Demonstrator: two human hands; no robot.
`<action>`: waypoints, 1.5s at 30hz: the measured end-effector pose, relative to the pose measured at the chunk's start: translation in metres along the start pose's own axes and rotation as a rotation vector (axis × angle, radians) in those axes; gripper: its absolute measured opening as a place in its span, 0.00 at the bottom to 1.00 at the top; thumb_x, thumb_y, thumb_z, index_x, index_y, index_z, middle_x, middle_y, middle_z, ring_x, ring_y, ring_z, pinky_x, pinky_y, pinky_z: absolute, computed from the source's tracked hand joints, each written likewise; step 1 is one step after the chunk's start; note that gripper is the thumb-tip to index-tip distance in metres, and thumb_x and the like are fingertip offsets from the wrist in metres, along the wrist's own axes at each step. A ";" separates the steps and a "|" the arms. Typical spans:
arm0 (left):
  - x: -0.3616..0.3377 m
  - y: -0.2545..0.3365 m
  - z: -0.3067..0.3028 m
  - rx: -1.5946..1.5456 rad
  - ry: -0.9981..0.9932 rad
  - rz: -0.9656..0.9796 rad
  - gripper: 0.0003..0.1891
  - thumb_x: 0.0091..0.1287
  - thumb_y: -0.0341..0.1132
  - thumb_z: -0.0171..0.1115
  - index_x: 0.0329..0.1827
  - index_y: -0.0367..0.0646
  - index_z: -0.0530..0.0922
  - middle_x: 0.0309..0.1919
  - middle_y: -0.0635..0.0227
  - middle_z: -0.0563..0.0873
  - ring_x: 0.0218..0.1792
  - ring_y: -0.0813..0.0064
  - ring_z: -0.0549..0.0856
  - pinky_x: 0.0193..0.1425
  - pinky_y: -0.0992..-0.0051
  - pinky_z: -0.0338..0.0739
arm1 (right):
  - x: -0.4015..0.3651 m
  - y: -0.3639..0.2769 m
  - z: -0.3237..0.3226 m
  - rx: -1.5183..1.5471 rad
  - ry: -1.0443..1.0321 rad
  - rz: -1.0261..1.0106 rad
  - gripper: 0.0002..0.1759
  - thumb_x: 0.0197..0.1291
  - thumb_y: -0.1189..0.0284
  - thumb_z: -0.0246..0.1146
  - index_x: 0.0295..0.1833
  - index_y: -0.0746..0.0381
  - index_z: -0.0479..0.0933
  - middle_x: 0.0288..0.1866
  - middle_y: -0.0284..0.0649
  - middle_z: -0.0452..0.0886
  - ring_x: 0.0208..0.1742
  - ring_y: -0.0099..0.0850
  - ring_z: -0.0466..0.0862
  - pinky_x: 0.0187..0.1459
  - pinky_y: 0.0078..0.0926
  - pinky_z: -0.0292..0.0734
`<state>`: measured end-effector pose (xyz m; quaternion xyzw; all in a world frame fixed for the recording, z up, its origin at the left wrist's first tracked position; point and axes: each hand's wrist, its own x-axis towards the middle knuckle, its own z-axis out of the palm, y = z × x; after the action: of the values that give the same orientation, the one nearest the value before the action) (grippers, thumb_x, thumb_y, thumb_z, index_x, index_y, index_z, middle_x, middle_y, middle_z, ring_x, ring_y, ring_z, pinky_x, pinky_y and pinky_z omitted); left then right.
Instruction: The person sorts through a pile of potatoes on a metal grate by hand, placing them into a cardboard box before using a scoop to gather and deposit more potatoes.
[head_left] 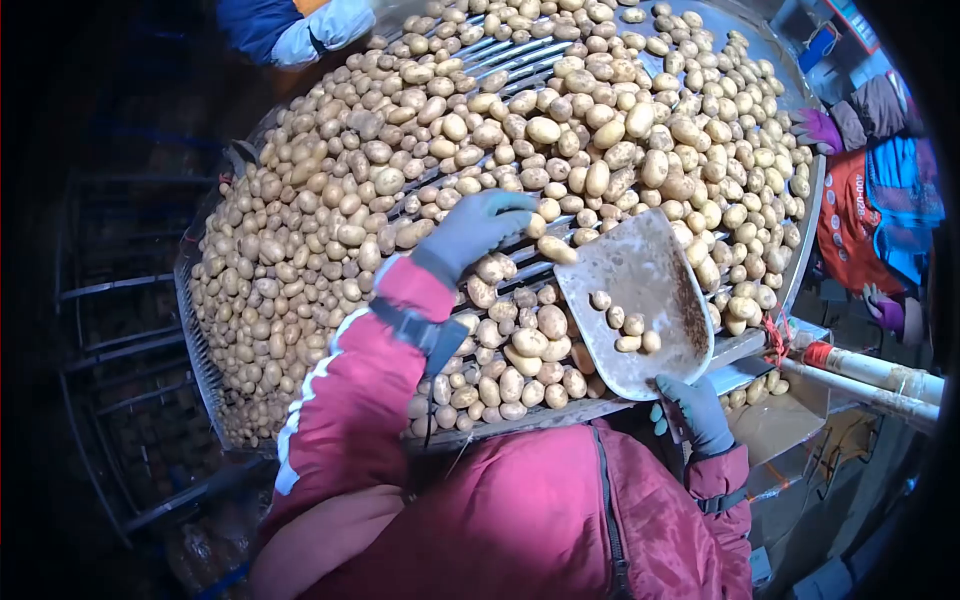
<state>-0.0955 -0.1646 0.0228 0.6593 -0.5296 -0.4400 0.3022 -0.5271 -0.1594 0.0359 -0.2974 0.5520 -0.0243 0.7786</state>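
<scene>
My left hand point(480, 230), in a grey-blue glove, reaches over a bed of potatoes point(310, 240) lying on metal bars point(520, 65). Its fingers are stretched out and apart, with the fingertips right at a small potato point(537, 225). Just past them, a longer potato point(557, 250) lies at the upper left edge of a worn metal scoop point(640, 270). My right hand point(697, 413), gloved too, is closed around the scoop's handle at the near edge of the bed. Several small potatoes point(632, 323) rest inside the scoop.
A metal rim point(730, 350) borders the bed. Across it, a person's sleeve point(325, 30) shows at the top left; purple-gloved hands point(818, 130) are at the right, near a red-orange bag point(850, 225). White pipes point(870, 375) jut out at the right, tied with red cord.
</scene>
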 end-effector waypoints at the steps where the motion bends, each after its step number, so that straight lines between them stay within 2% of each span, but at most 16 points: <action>1: 0.010 -0.011 0.003 0.291 0.070 0.089 0.14 0.70 0.38 0.62 0.53 0.46 0.88 0.51 0.53 0.88 0.51 0.52 0.88 0.57 0.62 0.83 | 0.000 -0.004 -0.002 -0.018 -0.005 0.049 0.18 0.67 0.63 0.66 0.49 0.71 0.82 0.23 0.43 0.83 0.14 0.31 0.80 0.14 0.25 0.70; 2: 0.021 -0.024 0.010 0.580 0.137 0.180 0.13 0.71 0.37 0.62 0.53 0.47 0.89 0.52 0.54 0.88 0.52 0.52 0.88 0.57 0.62 0.83 | -0.001 -0.008 -0.001 -0.020 -0.004 0.046 0.18 0.67 0.63 0.66 0.49 0.71 0.82 0.23 0.43 0.83 0.14 0.31 0.80 0.14 0.25 0.70; 4: 0.038 -0.048 0.035 0.533 0.164 0.101 0.11 0.70 0.37 0.63 0.52 0.50 0.88 0.51 0.57 0.86 0.52 0.54 0.87 0.55 0.61 0.82 | -0.004 -0.010 0.002 -0.044 0.018 0.048 0.16 0.67 0.61 0.67 0.46 0.65 0.82 0.21 0.35 0.82 0.14 0.26 0.78 0.14 0.19 0.67; 6: 0.044 -0.038 0.048 1.038 0.120 -0.056 0.11 0.67 0.38 0.64 0.51 0.52 0.85 0.49 0.60 0.84 0.50 0.57 0.86 0.54 0.59 0.81 | -0.003 -0.009 0.002 -0.053 0.023 0.043 0.16 0.67 0.61 0.67 0.46 0.65 0.82 0.21 0.36 0.82 0.14 0.26 0.79 0.14 0.20 0.67; 8: 0.045 -0.043 0.046 1.077 0.109 -0.066 0.12 0.64 0.37 0.66 0.51 0.53 0.82 0.46 0.63 0.83 0.49 0.61 0.86 0.51 0.60 0.80 | -0.001 -0.008 0.002 -0.069 0.017 0.039 0.16 0.67 0.62 0.67 0.45 0.66 0.82 0.22 0.37 0.82 0.14 0.26 0.79 0.14 0.20 0.67; 10: 0.046 -0.049 0.037 1.111 0.136 0.211 0.12 0.66 0.36 0.64 0.51 0.54 0.83 0.47 0.64 0.83 0.50 0.62 0.85 0.51 0.62 0.81 | 0.000 -0.006 0.001 -0.029 0.013 0.021 0.17 0.67 0.62 0.67 0.46 0.67 0.81 0.22 0.38 0.82 0.15 0.27 0.80 0.14 0.21 0.69; 11: 0.045 -0.033 0.035 1.182 0.005 0.058 0.12 0.67 0.35 0.62 0.52 0.54 0.83 0.48 0.65 0.83 0.50 0.64 0.85 0.50 0.64 0.81 | 0.001 -0.005 0.000 -0.037 0.007 0.012 0.17 0.67 0.62 0.67 0.46 0.67 0.81 0.22 0.38 0.82 0.15 0.27 0.80 0.14 0.21 0.69; 16: 0.033 -0.123 0.024 1.076 0.103 0.209 0.11 0.67 0.31 0.61 0.51 0.54 0.83 0.50 0.64 0.82 0.51 0.63 0.85 0.51 0.62 0.81 | 0.003 0.000 0.001 0.028 -0.001 -0.023 0.17 0.66 0.64 0.69 0.47 0.69 0.80 0.24 0.40 0.82 0.16 0.30 0.81 0.16 0.26 0.75; 20: 0.025 -0.124 0.019 0.979 0.131 0.031 0.14 0.63 0.32 0.67 0.53 0.49 0.84 0.50 0.60 0.83 0.50 0.61 0.86 0.50 0.63 0.83 | 0.012 0.009 -0.006 0.061 -0.025 0.003 0.17 0.66 0.65 0.70 0.47 0.69 0.80 0.24 0.40 0.82 0.16 0.31 0.81 0.16 0.26 0.75; 22: 0.013 -0.074 0.005 0.083 0.201 -0.365 0.13 0.64 0.36 0.70 0.51 0.46 0.85 0.51 0.57 0.86 0.49 0.65 0.86 0.51 0.67 0.82 | 0.010 0.004 -0.007 0.026 -0.034 0.019 0.17 0.66 0.65 0.70 0.47 0.70 0.80 0.24 0.40 0.82 0.16 0.31 0.81 0.16 0.26 0.75; 23: 0.016 -0.078 0.016 -0.086 0.160 -0.216 0.15 0.66 0.41 0.72 0.52 0.44 0.86 0.51 0.55 0.88 0.52 0.70 0.86 0.56 0.71 0.81 | 0.011 0.002 -0.006 -0.004 -0.046 0.036 0.17 0.66 0.65 0.69 0.48 0.70 0.80 0.24 0.41 0.82 0.15 0.31 0.80 0.16 0.25 0.75; 27: 0.020 -0.071 0.047 0.310 0.107 0.241 0.20 0.69 0.44 0.68 0.58 0.43 0.85 0.57 0.53 0.85 0.57 0.58 0.85 0.65 0.66 0.78 | 0.014 0.008 -0.001 0.068 -0.035 0.003 0.18 0.66 0.65 0.69 0.49 0.70 0.79 0.25 0.41 0.83 0.16 0.31 0.81 0.16 0.25 0.75; 32: 0.037 -0.085 0.029 0.721 0.302 0.009 0.18 0.68 0.40 0.65 0.58 0.44 0.84 0.56 0.55 0.85 0.56 0.55 0.86 0.64 0.62 0.79 | 0.014 0.013 0.001 0.154 -0.017 -0.040 0.18 0.65 0.69 0.70 0.53 0.71 0.77 0.29 0.42 0.83 0.20 0.31 0.83 0.16 0.28 0.79; 38: 0.040 -0.061 0.001 0.683 0.383 -0.090 0.17 0.67 0.36 0.61 0.57 0.45 0.84 0.55 0.57 0.85 0.56 0.53 0.86 0.62 0.58 0.80 | 0.017 0.013 -0.001 0.170 -0.016 -0.028 0.20 0.65 0.71 0.70 0.55 0.72 0.76 0.32 0.44 0.84 0.20 0.32 0.83 0.15 0.28 0.79; 42: 0.071 -0.133 -0.008 1.001 0.478 0.219 0.23 0.65 0.33 0.60 0.65 0.49 0.79 0.57 0.57 0.84 0.58 0.56 0.85 0.59 0.57 0.82 | 0.015 0.009 -0.001 0.120 0.002 -0.007 0.19 0.65 0.71 0.70 0.55 0.72 0.76 0.32 0.44 0.84 0.20 0.32 0.82 0.15 0.28 0.79; 45: 0.090 -0.111 -0.007 0.940 0.329 -0.012 0.22 0.66 0.32 0.60 0.64 0.50 0.79 0.57 0.56 0.82 0.58 0.55 0.85 0.57 0.55 0.82 | 0.014 0.006 0.000 0.131 -0.009 0.054 0.19 0.64 0.71 0.70 0.54 0.72 0.77 0.32 0.44 0.84 0.20 0.32 0.83 0.15 0.29 0.79</action>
<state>-0.0366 -0.2230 -0.0933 0.7880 -0.6120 -0.0453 0.0492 -0.5236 -0.1597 0.0215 -0.2309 0.5537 -0.0382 0.7992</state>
